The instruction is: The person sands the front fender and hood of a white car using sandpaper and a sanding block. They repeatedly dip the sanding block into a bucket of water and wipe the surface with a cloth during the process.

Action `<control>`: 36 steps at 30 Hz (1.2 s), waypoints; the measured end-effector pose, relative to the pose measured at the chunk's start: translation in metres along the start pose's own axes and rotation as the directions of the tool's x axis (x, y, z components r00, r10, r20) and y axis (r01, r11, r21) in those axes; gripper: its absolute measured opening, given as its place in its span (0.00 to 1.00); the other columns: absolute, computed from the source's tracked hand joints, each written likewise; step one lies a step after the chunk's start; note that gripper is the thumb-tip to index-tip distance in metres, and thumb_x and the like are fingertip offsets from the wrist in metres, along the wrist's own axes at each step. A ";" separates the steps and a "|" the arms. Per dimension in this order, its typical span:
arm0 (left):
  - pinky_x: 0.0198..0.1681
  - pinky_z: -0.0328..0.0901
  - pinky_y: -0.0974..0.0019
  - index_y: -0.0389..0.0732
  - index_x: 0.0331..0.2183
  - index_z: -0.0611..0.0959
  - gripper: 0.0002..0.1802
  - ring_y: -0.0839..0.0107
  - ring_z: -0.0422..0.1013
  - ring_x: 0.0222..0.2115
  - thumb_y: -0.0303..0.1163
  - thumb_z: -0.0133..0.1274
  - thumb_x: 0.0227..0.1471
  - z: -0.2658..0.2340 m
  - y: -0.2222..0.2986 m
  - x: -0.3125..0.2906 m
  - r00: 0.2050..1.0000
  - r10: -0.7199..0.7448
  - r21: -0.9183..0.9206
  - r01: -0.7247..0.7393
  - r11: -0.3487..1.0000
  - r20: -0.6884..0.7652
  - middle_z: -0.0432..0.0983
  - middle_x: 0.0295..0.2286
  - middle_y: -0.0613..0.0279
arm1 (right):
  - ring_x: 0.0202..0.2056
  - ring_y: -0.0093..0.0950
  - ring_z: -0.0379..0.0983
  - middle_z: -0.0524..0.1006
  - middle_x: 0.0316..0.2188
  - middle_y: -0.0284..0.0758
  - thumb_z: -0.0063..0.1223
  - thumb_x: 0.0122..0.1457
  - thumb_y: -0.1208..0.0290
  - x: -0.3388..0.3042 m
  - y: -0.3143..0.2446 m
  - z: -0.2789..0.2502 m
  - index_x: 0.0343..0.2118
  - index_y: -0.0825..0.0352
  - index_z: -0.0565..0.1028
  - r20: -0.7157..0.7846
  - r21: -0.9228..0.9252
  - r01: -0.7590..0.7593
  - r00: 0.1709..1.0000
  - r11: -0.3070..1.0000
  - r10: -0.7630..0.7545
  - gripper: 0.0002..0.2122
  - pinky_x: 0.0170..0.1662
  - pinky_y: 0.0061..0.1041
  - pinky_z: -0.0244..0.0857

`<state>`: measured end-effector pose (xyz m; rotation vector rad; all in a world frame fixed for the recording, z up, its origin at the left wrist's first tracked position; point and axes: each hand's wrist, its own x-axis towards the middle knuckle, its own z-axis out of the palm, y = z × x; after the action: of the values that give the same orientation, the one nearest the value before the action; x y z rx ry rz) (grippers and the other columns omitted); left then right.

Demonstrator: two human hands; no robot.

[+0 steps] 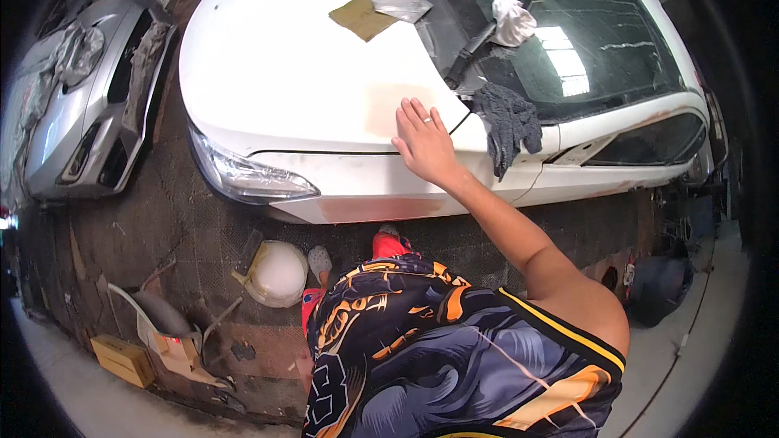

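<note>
My right hand (427, 144) lies flat on the white car's hood (308, 73), near its edge beside the windshield corner, fingers stretched out and a ring on one of them. Under and just beyond the fingertips is a pale brownish, dull patch (385, 105) on the paint. Nothing is held in that hand. A dark grey cloth (507, 122) drapes over the fender to its right. Farther up the hood lie an olive sheet (363, 18) and a grey sheet (399, 5), partly overlapping. My left hand does not show.
A white rag (513, 21) sits at the wiper on the windshield (604, 45). Another reddish-brown patch (377, 209) marks the fender side. A white bucket (276, 274), a yellow box (123, 361) and loose trim pieces stand on the floor. A silver car bumper (97, 105) is at the left.
</note>
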<state>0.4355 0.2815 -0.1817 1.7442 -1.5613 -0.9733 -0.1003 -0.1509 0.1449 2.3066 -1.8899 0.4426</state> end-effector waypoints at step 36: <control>0.34 0.70 0.63 0.34 0.37 0.84 0.12 0.70 0.76 0.28 0.32 0.51 0.58 -0.042 0.040 0.096 0.789 -0.605 0.037 0.605 0.796 0.110 0.82 0.27 0.57 | 0.28 0.18 0.74 0.83 0.28 0.34 0.65 0.57 0.67 0.166 0.035 -0.066 0.44 0.73 0.82 -0.326 0.879 0.092 0.832 0.467 0.449 0.16 0.34 0.21 0.68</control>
<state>0.4525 0.1797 -0.1380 2.2866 -1.0550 -1.3948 -0.1152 -0.2952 0.2551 1.9443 -1.7898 2.3055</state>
